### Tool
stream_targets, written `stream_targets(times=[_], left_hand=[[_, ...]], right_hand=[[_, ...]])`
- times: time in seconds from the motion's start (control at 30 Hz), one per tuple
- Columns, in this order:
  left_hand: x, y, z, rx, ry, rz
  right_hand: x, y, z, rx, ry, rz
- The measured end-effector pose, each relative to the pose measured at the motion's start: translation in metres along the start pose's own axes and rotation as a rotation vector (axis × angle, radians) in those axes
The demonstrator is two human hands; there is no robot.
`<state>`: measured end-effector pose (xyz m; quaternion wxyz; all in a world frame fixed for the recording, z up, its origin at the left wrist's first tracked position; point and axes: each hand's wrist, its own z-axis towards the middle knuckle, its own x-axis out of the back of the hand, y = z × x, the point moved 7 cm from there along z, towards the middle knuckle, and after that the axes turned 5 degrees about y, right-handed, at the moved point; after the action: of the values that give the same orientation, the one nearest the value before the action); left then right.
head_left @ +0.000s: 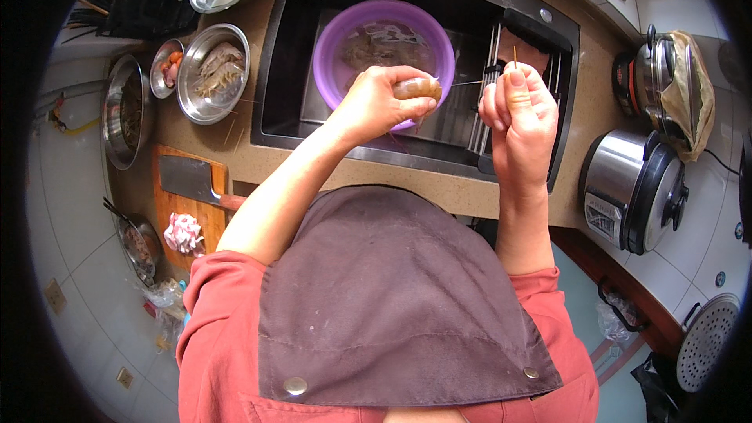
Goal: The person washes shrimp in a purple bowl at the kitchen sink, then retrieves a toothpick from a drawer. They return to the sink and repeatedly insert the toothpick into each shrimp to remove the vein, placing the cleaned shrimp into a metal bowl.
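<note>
My left hand (pixel 376 103) grips a raw shrimp (pixel 418 89) above the near right part of a purple plastic basin (pixel 322 64). The basin stands in a dark sink and holds water with more shrimp, partly hidden by glare. Off to the right, my right hand (pixel 520 106) is raised and pinches a thin wooden toothpick (pixel 515 56) between thumb and fingertips, its end pointing up. A fine pale thread-like strand (pixel 468 82) shows between the two hands; where it ends is unclear. The hands are apart.
Left of the sink (pixel 288 59), a steel bowl (pixel 183 85) holds shrimp. Nearer, a cleaver (pixel 187 178) and pale pink meat pieces (pixel 183 233) lie on a wooden cutting board (pixel 214 220). A metal rack (pixel 489 100) spans the sink's right side. An electric cooker (pixel 617 188) stands at right.
</note>
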<state>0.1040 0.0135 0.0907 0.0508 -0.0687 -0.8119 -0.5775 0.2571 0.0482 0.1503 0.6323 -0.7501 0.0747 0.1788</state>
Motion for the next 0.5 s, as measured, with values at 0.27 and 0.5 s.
stream_targets(times=[0.27,0.5], left_hand=[[0.009,-0.015,0.001,-0.019,0.030,0.000],[0.056,-0.045,-0.019,0.062,0.060,-0.080]], right_hand=[[0.002,-0.005,0.001,-0.013,0.002,0.022],[0.017,0.016,0.003,-0.092,0.078,-0.133]])
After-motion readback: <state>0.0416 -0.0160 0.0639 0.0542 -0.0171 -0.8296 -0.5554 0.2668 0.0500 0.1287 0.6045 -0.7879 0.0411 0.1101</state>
